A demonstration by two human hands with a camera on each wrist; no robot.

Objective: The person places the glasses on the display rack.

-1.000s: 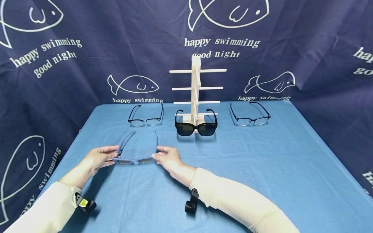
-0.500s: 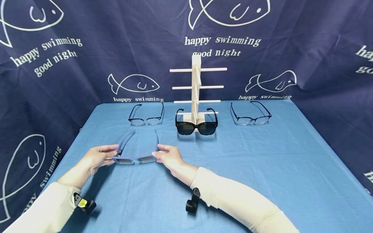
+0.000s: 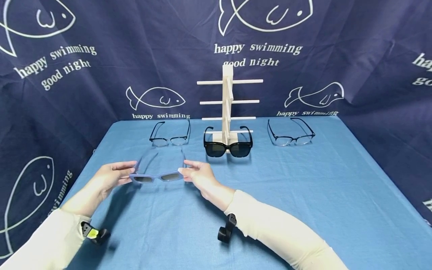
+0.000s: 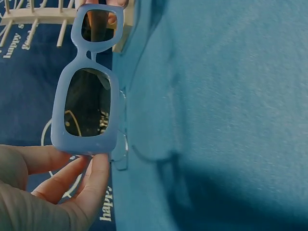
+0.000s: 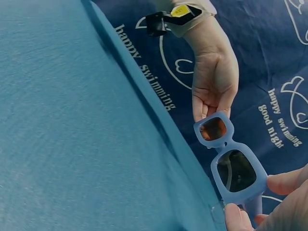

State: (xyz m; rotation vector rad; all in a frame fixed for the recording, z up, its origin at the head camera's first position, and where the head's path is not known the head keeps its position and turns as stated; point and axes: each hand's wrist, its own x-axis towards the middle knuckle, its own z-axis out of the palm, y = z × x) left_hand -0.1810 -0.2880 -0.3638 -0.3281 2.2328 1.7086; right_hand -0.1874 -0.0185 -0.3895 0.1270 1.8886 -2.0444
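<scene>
Both hands hold a pair of light-blue sunglasses [image 3: 156, 178] with dark lenses, lifted a little above the blue cloth, lenses toward me and temples pointing away. My left hand [image 3: 113, 175] pinches the left hinge corner between thumb and fingers. At the opposite corner my right hand [image 3: 200, 175] pinches the frame the same way. In the left wrist view the blue sunglasses [image 4: 86, 103] stand almost on end, their shadow falling on the cloth. In the right wrist view both hands show at the two ends of the sunglasses [image 5: 231, 159].
A pale wooden display rack [image 3: 227, 101] with crossbars stands at the back centre. Black sunglasses [image 3: 227, 149] sit at its lowest level. Clear-lens glasses [image 3: 168, 141] lie back left and another dark-framed pair of glasses [image 3: 293, 140] back right. A navy printed curtain [image 3: 189, 45] hangs behind the table.
The light-blue sunglasses have risen off the cloth, and both hands have moved up and slightly away with them. The other glasses and the rack stay put.
</scene>
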